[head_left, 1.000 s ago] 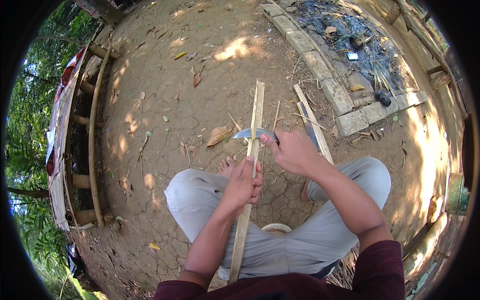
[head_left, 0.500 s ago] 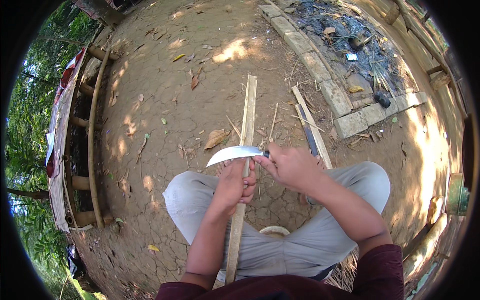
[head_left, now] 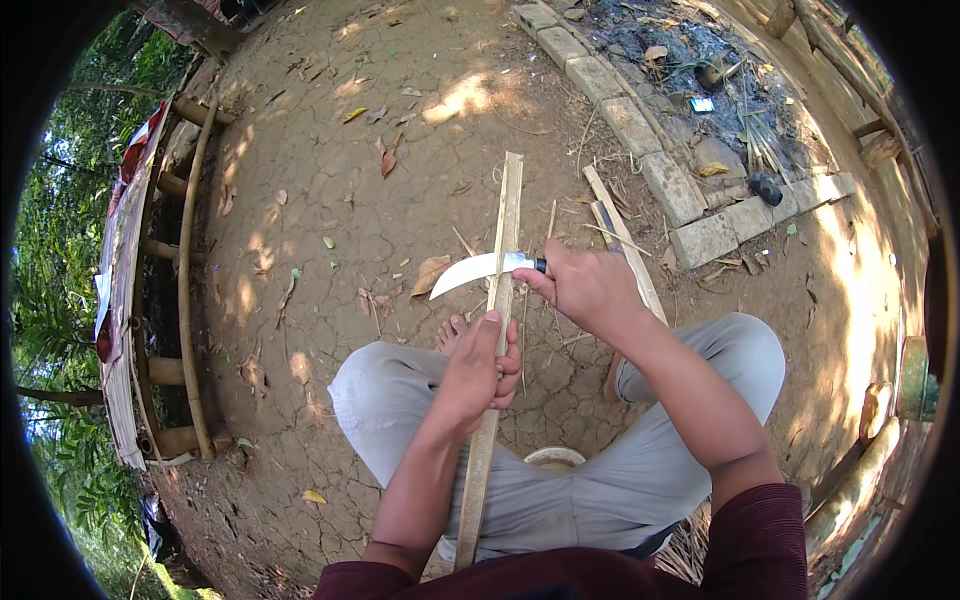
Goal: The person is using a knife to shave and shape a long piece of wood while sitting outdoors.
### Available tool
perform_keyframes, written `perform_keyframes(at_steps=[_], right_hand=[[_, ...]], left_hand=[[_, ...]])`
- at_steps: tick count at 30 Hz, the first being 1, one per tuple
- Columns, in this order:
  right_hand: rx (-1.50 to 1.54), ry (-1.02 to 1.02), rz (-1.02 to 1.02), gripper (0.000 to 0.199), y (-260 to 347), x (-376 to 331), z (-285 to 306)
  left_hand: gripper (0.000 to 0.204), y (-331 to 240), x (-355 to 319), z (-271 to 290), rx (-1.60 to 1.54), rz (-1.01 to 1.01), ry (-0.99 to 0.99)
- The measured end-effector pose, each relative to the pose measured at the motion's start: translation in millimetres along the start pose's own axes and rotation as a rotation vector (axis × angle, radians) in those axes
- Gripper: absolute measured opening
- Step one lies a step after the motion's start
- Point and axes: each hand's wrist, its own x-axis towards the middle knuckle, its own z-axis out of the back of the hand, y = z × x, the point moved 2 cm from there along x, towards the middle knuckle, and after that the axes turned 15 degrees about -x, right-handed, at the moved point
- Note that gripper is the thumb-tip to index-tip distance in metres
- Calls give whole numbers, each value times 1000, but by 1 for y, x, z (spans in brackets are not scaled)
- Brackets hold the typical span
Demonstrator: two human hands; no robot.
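My left hand (head_left: 475, 372) is closed round a long, narrow wooden strip (head_left: 509, 205), which runs from my lap away over the ground. In my right hand (head_left: 597, 290) is a knife (head_left: 470, 272) with a broad curved blade and a dark handle. Its blade lies across the strip, a short way beyond my left thumb, with the tip pointing left. Fingers of my right hand wrap the handle and hide most of it.
Another pale strip (head_left: 626, 240) and a dark piece (head_left: 606, 225) lie on the cracked earth near my right knee. A brick border (head_left: 628, 125) rings ashes (head_left: 690, 60) at far right. A bamboo bench (head_left: 185, 280) stands left. Dry leaves (head_left: 431, 275) are scattered about.
The knife and my right hand have moved away from me along the strip, leaving a wider gap to my left hand. The strip's far end has shifted slightly right.
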Motion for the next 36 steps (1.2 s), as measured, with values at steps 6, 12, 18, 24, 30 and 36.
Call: perform_keyframes(at_steps=[6, 12, 18, 24, 30, 36], right_hand=[[79, 385, -252, 65, -89, 32, 1], [213, 276, -89, 65, -19, 5, 11], [211, 172, 90, 59, 21, -13, 23], [65, 97, -1, 58, 7, -3, 12], [-37, -8, 14, 61, -7, -13, -18], [8, -63, 72, 65, -18, -2, -36]], left_hand=[[34, 18, -10, 13, -2, 157, 27], [34, 12, -10, 21, -69, 26, -18], [34, 2, -10, 18, -61, -28, 18], [35, 11, -10, 21, -45, -28, 17], [35, 27, -4, 20, 26, -29, 21], [35, 25, -4, 26, 55, -31, 69]])
